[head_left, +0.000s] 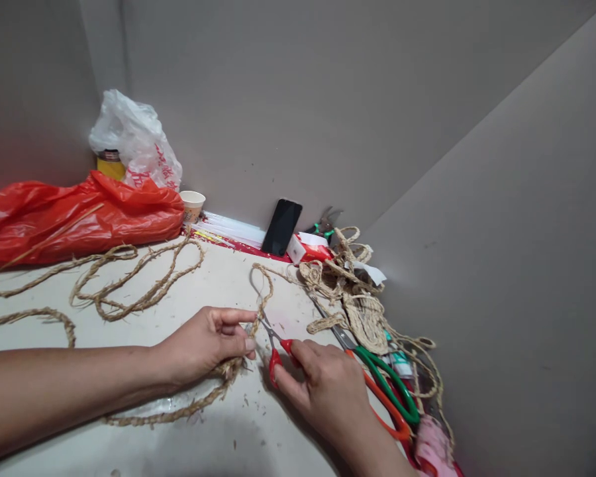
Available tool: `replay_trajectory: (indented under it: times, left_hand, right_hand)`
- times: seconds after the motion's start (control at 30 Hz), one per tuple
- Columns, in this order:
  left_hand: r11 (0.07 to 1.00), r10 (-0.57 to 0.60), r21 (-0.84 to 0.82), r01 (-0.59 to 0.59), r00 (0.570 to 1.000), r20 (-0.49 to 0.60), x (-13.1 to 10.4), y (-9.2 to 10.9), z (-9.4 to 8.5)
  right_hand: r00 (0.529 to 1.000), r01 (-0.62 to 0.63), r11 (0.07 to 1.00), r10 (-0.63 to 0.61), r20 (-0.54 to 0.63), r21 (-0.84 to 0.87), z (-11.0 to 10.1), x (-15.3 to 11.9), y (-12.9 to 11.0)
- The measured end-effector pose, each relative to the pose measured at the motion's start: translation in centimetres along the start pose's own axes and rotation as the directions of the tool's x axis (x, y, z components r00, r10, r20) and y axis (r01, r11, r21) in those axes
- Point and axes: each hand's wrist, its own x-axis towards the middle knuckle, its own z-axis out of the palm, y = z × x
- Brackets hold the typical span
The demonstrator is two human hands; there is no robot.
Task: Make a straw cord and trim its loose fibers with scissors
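My left hand is closed on a braided straw rope, pinching it between thumb and fingers. My right hand grips small red-handled scissors, whose blades are parted and touch the rope beside my left fingertips. One thin end of the rope loops up and away toward the back right. Another length trails below my left wrist, and frayed fibres hang under the left hand.
Coiled rope lies at left before a red plastic bag. A paper cup, a phone and pruning shears stand along the wall. At right are woven straw bundles and large green-and-orange-handled scissors.
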Motion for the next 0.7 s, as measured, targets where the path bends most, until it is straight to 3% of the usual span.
replay_trajectory:
  times: [0.5,0.63,0.7]
  left_hand:
    - [1.0,0.002,0.005,-0.002,0.999,0.041,-0.1,0.6,0.0]
    - [0.999,0.032,0.014,-0.032,0.999,0.021,0.0,0.7,0.0]
    - [0.998,0.051,0.032,-0.051,0.999,0.001,0.1,0.5,0.0]
  right_hand:
    - [0.999,0.045,0.999,-0.044,-0.012,0.017,-0.1,-0.1,1.0]
    - [0.994,-0.105,0.952,0.099,0.036,0.287,0.1,-0.1,1.2]
    - [0.967,-0.253,0.82,0.221,0.123,0.514,0.1,0.0,1.0]
